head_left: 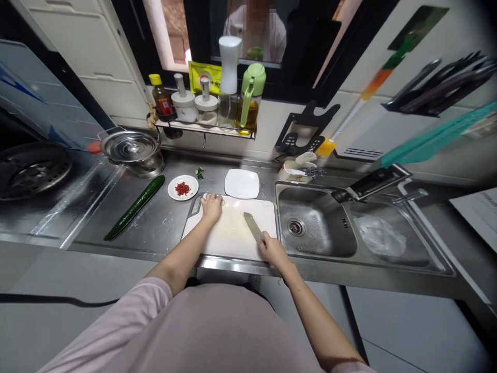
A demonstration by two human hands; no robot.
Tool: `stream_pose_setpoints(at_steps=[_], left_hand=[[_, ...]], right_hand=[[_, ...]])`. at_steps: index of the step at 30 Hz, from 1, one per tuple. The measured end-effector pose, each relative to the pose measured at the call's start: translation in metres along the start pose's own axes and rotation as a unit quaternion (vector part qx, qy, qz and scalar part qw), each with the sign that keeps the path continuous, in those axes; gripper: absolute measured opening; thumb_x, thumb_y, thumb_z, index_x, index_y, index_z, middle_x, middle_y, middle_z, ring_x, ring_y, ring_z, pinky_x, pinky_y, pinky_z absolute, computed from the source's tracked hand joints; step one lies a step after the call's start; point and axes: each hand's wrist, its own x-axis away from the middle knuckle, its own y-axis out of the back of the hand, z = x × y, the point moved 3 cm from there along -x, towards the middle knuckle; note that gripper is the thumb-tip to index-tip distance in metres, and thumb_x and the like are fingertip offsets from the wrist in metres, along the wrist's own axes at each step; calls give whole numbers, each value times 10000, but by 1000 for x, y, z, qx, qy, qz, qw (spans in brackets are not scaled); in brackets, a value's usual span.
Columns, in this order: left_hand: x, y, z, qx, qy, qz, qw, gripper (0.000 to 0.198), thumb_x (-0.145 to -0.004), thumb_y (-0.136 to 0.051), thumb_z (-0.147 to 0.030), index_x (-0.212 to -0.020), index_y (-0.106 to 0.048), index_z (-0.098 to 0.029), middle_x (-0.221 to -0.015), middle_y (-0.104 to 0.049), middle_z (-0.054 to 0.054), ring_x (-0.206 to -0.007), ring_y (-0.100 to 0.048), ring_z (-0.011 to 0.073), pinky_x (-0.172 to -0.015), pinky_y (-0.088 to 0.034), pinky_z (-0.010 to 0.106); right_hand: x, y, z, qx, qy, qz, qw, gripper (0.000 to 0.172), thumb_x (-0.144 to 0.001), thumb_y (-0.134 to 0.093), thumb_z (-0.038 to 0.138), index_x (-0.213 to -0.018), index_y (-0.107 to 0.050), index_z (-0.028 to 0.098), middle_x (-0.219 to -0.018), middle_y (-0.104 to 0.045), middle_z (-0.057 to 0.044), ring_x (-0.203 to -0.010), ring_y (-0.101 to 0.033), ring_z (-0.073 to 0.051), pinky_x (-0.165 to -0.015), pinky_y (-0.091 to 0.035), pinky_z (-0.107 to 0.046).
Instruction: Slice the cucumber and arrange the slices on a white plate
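My right hand (274, 251) is wrapped round the handle of a kitchen knife (253, 226). Its blade points up and left over the white cutting board (221, 243). At the board's upper left, near the grey handle slot, my left hand (212, 207) has its fingers bent and drawn together. A small pale green piece shows beside the fingertips; what the fingers hold, if anything, is hidden. Wet, pale smears mark the board's middle. Just behind the board lies a white square plate (242, 184). A small white dish (174, 194) with chopped red pieces (182, 188) sits to the left.
A whole cucumber (135, 207) lies on the steel counter at left, near a lidded metal pot (132, 150). Green scraps (199, 172) lie behind the board. To the right is a sink (316, 223). A seasoning rack (205, 127) and a knife holder (407, 114) hang above.
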Motion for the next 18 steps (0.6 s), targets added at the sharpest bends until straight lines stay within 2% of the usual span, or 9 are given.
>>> stream_pose_setpoints(at_steps=[5, 9, 12, 15, 18], left_hand=[[-1, 6, -7, 35, 10, 19, 999, 252, -895, -433, -182, -948, -671, -244, -1075, -669, 108, -1123, -489, 288, -929, -265, 441], [7, 12, -7, 97, 88, 23, 991, 203, -862, -493, -224, -968, -661, -265, -991, -713, 52, -1062, -561, 257, -920, -277, 419], [24, 7, -7, 158, 131, 64, 977, 211, -813, -553, -238, -984, -664, -290, -937, -728, 1, -989, -610, 215, -913, -293, 390], [45, -3, -8, 174, 118, 106, 972, 209, -802, -557, -231, -970, -669, -288, -918, -736, -13, -956, -624, 199, -921, -298, 384], [62, -8, -7, 143, 86, 112, 980, 239, -829, -509, -206, -989, -667, -286, -946, -734, 5, -1004, -607, 222, -933, -291, 408]], right_hand=[[-1, 2, 3, 1, -2, 2, 1000, 250, -976, -359, 304, -1176, -462, 195, -966, -682, -89, -870, -635, -206, -644, -301, -250], [-1, 3, 7, 7, 5, 5, 1000, 265, -976, -348, 297, -1191, -459, 188, -983, -686, -101, -891, -643, -212, -653, -319, -252], [1, 3, 12, 16, 9, 10, 1000, 273, -974, -340, 294, -1197, -458, 190, -985, -688, -109, -899, -648, -222, -658, -333, -259], [4, 4, 17, 29, 15, 22, 999, 278, -969, -334, 290, -1196, -461, 191, -992, -688, -117, -900, -651, -229, -666, -349, -266], [8, 5, 24, 47, 33, 34, 998, 274, -954, -342, 271, -1185, -467, 190, -1001, -687, -125, -901, -652, -242, -669, -362, -275]])
